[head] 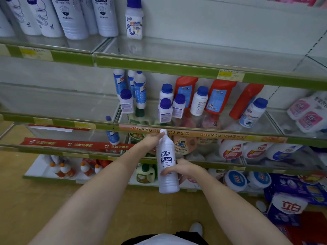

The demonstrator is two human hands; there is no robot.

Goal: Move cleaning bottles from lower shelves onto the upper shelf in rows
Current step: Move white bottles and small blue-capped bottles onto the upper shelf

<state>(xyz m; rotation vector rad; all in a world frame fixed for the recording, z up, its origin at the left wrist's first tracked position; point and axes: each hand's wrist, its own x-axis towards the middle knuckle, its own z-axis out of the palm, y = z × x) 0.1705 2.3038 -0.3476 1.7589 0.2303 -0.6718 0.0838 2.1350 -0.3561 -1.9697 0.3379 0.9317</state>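
I hold a tall white cleaning bottle (pixel 167 167) upright in front of the lower shelves. My left hand (pixel 153 138) pinches its neck near the cap. My right hand (pixel 182 169) grips its lower body from the right. The upper shelf (pixel 159 65) carries a row of similar white bottles (pixel 70 16) at the far left and one small blue-capped bottle (pixel 134 19) beside them. The middle shelf (pixel 203 132) holds several small blue-capped white bottles (pixel 165 110), tall blue-labelled bottles (pixel 139 89) and red bottles (pixel 220 95).
Pink-labelled bottles (pixel 306 112) stand at the right of the middle shelf. Lower shelves hold detergent jugs (pixel 230 151), orange-capped bottles (pixel 62 168) and a green-capped bottle (pixel 145 174). Blue boxes (pixel 290 206) are stacked on the floor at the right. The upper shelf is bare to the right of the small bottle.
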